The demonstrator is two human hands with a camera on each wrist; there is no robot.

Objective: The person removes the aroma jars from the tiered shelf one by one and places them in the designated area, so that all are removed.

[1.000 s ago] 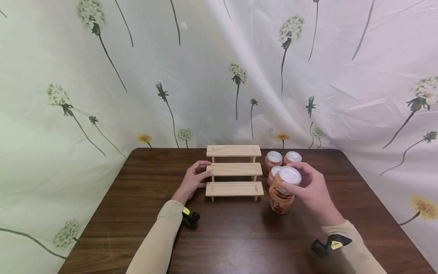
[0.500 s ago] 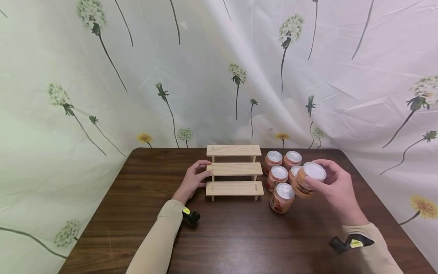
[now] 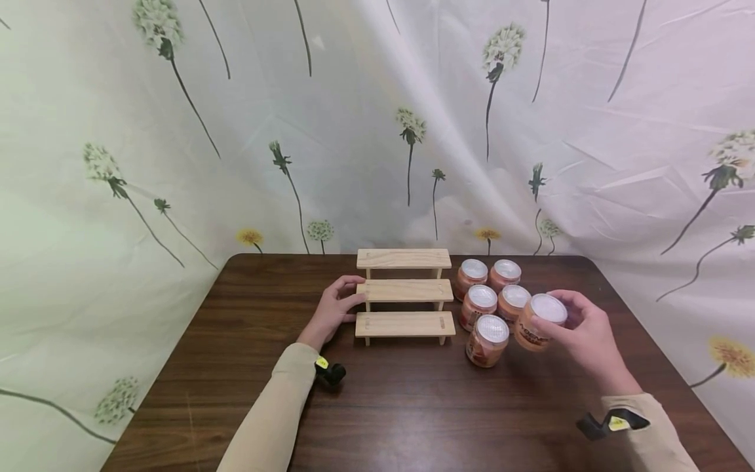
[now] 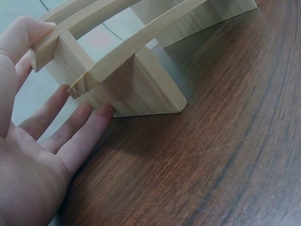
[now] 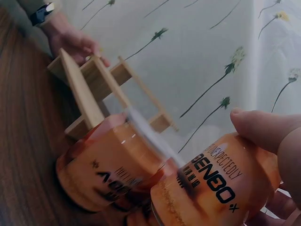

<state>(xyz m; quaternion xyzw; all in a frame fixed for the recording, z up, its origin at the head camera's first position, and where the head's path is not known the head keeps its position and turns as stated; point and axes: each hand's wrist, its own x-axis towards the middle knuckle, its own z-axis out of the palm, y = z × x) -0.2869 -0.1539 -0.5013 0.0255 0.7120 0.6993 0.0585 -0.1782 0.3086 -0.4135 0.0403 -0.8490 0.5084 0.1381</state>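
Observation:
A three-tier wooden display rack (image 3: 404, 291) stands on the table. At its left end is my left hand (image 3: 333, 308), the thumb bent over the middle plank's end and the other fingertips against the side panel (image 4: 155, 87). My right hand (image 3: 590, 331) grips an orange jar (image 3: 533, 331) with a pale lid, thumb and fingers on opposite sides. Dark lettering shows on that jar (image 5: 211, 183) in the right wrist view. Whether its base touches the table cannot be told. Just left of it are a front jar (image 3: 487, 342) and another jar (image 3: 512, 305).
More matching jars stand right of the rack: one jar (image 3: 479, 307) in the middle row, a back-left jar (image 3: 470, 280) and a back-right jar (image 3: 504, 275). Behind the dark wood table (image 3: 401, 406) hangs a pale curtain (image 3: 348, 131) printed with dandelions.
My right hand has carried its jar rightward from above the front jar, then lower, to the right of the group. The left hand and rack have stayed in place.

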